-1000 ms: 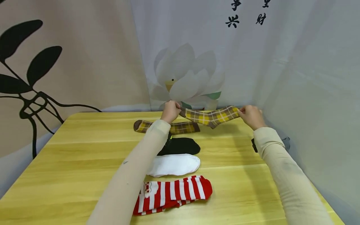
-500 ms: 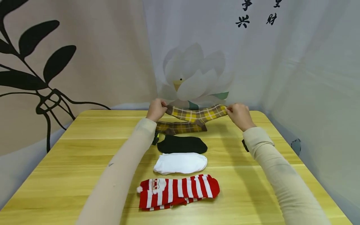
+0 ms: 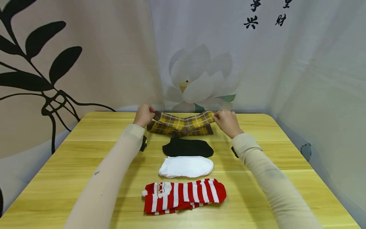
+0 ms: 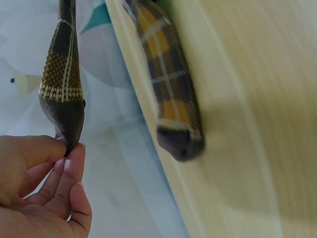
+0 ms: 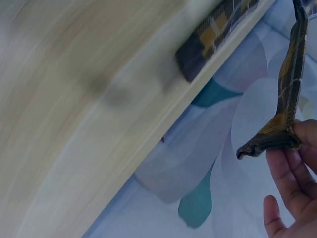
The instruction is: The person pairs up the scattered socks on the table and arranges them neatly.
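Note:
A yellow and brown plaid sock (image 3: 198, 121) stretches between my two hands at the far side of the table, sagging in the middle. My left hand (image 3: 144, 116) pinches its dark brown toe, which shows closely in the left wrist view. At the other end, my right hand (image 3: 227, 121) pinches the sock near its dark open cuff, between thumb and fingers. Beneath it, a matching plaid sock (image 3: 159, 128) lies flat on the table near the far edge, partly covered by the held one in the head view. In the left wrist view this lower sock (image 4: 168, 79) is apart from the raised one.
In a column toward me lie a black ankle sock (image 3: 188, 147), a white ankle sock (image 3: 186, 166) and red-and-white striped Santa socks (image 3: 187, 195). They rest on a wooden table (image 3: 271, 152). A printed curtain (image 3: 128, 57) hangs behind the far edge.
Both hands have moved left and somewhat lower with the plaid sock, bringing it over the matching sock. The head view has also turned slightly left. The other socks stay where they lie.

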Available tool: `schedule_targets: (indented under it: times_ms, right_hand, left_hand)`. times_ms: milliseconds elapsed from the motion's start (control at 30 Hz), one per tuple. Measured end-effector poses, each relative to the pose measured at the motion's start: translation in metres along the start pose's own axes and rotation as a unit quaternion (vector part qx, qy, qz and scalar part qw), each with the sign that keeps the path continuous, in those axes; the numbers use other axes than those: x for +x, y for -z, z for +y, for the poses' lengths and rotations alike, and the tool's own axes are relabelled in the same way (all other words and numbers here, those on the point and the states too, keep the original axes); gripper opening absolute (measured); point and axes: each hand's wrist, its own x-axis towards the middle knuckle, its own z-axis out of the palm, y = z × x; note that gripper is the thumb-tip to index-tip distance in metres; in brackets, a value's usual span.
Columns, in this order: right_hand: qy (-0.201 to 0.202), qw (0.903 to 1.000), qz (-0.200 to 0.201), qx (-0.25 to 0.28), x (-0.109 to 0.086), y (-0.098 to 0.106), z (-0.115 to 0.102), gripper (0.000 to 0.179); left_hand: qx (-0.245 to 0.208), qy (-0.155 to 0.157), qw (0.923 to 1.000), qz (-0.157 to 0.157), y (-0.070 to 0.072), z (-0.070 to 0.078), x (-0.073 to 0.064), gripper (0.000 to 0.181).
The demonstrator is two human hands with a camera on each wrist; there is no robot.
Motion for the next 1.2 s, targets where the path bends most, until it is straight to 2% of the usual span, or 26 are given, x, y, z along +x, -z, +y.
schedule_targets:
  times_ms: [233,433,667,900,1200]
  right_hand:
    - [0.029,0.9995,0.003,-0.012,0.001,-0.024,-0.013,0.015]
    - [0.007,0.9991,-0.029,-0.031,0.000,-0.040,-0.016,0.014]
    - [-0.005,0.9987,-0.043,-0.027,0.001,-0.052,-0.020,0.014]
    - [-0.019,0.9964,-0.083,-0.003,-0.001,-0.061,-0.018,0.014]
    - [-0.041,0.9920,-0.119,0.010,-0.001,-0.064,-0.012,0.016]
  left_hand:
    - [0.028,0.000,0.9995,0.011,0.004,-0.022,-0.001,0.023]
    - [0.034,0.023,0.9992,0.002,0.001,-0.032,0.003,0.021]
    - [0.040,0.033,0.9986,0.014,-0.005,-0.042,0.006,0.021]
    - [0.047,0.045,0.9977,0.017,-0.012,-0.048,0.007,0.021]
    - [0.064,0.038,0.9970,0.018,-0.020,-0.053,0.009,0.021]
